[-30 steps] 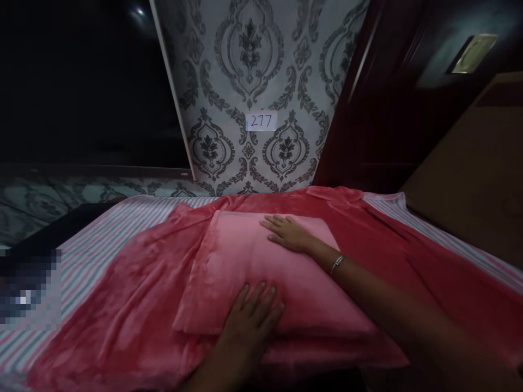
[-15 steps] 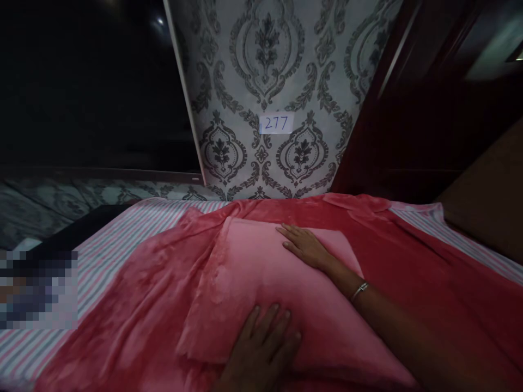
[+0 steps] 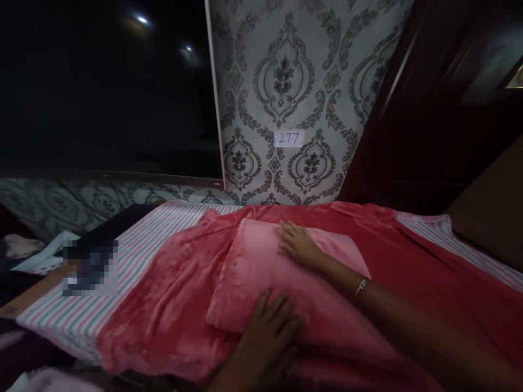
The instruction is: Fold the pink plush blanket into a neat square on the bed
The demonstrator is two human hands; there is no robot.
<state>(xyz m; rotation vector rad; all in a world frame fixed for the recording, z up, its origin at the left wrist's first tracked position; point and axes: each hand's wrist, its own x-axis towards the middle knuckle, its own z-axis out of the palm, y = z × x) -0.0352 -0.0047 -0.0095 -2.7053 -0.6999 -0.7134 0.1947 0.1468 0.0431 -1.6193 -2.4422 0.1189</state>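
Note:
A red fleece blanket (image 3: 163, 288) lies spread out, with a lighter pink folded part (image 3: 261, 261) on top of it near the middle. My right hand (image 3: 301, 243) rests palm down near the far edge of the pink fold, fingers stretched; a thin bracelet circles that wrist. Closer to me, my left hand (image 3: 272, 332) lies on the near side of the fold with its fingers spread. Neither hand grips the cloth. Whether the pink fold is one piece with the red blanket, I cannot tell.
Under the blanket is a striped sheet (image 3: 134, 256) over a table-like surface. A large dark screen (image 3: 106, 98) stands at the back left. A paper marked 277 (image 3: 289, 138) is on the patterned wall. Dark wooden panelling (image 3: 417, 120) rises at the right. A blurred-out patch covers something at left.
My view has shifted left, so more of the sheet and the clutter at left shows. Both hands stay on the pink fold, which looks a little narrower from front to back.

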